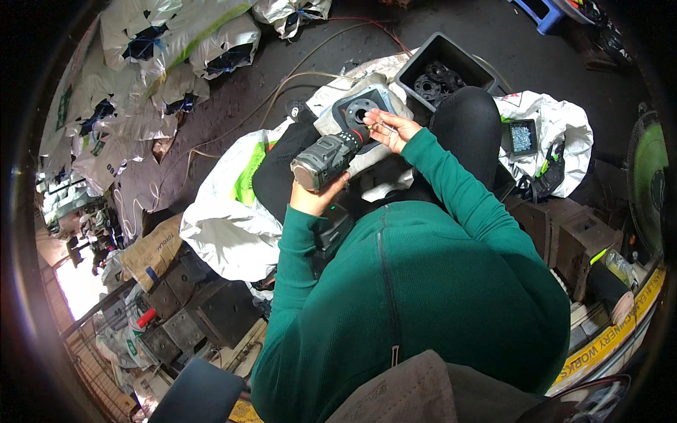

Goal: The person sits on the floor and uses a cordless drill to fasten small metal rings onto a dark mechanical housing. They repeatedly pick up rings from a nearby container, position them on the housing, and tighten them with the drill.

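Observation:
My left hand [312,200] is wrapped round the handle of a grey and black cordless drill [326,159]. The drill's front end points up and right, close to a dark part with a round hole [348,113]. That part lies on a pale, cloth-like support [381,156] between my knees. Just right of the drill's tip, my right hand [399,132] pinches a thin shiny piece [386,127], too small to name. Its fingertips are over the right side of the dark part, and I cannot tell whether they touch it.
Beyond my right knee stands a dark grey bin [478,62] with black ring-shaped parts [436,81]. To the right, small metal pieces [522,135] fill a black tray on a white sack [575,134]. Filled bags [134,84] crowd the left; a green fan [647,169] stands right. Another person's hand [622,308] shows lower right.

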A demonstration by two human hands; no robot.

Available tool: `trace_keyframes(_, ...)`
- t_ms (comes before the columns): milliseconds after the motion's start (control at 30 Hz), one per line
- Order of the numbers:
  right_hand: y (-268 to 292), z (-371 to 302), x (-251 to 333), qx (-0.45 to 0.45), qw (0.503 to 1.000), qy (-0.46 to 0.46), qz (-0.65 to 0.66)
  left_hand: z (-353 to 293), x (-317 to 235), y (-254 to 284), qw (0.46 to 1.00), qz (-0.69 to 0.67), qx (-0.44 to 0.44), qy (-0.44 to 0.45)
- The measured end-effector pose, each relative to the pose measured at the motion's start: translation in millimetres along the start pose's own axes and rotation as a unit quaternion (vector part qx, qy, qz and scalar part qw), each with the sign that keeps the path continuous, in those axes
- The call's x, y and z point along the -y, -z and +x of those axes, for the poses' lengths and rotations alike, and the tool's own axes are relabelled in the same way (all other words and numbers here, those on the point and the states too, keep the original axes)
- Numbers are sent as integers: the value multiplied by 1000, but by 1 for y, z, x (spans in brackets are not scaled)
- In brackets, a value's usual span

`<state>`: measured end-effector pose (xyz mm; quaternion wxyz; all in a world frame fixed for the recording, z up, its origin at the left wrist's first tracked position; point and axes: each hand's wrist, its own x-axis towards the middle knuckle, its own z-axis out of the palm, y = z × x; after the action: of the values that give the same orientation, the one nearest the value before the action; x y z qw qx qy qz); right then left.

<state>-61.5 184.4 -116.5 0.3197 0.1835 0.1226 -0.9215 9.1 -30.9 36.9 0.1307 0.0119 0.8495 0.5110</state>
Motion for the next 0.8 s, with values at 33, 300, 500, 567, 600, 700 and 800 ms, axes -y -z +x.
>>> trace_keyframes(33, -2, 0, -2, -17, 1000, 0, 4, -1, -1, 0, 1000, 16, 2, 4)
trace_keyframes(300, -10, 2, -8, 3, 1000, 0, -16, -3, 0, 3, 999, 34, 5, -2)
trace_keyframes(500, -16, -3, -4, -1, 999, -5, -44, 0, -1, 5, 996, 78, -4, -53)
trace_keyframes(567, -16, -2, -6, -10, 999, -8, -44, 1, -9, 3, 982, 178, 5, -63)
trace_keyframes(600, -15, 0, -7, -15, 999, -10, -40, 7, -13, 0, 954, 271, 28, -124)
trace_keyframes(700, -11, 7, -11, -45, 998, -34, -20, -7, -24, -12, 989, 145, 11, -30)
trace_keyframes(800, -2, 13, -21, -81, 996, -27, -3, -8, -20, -15, 975, 214, 40, -30)
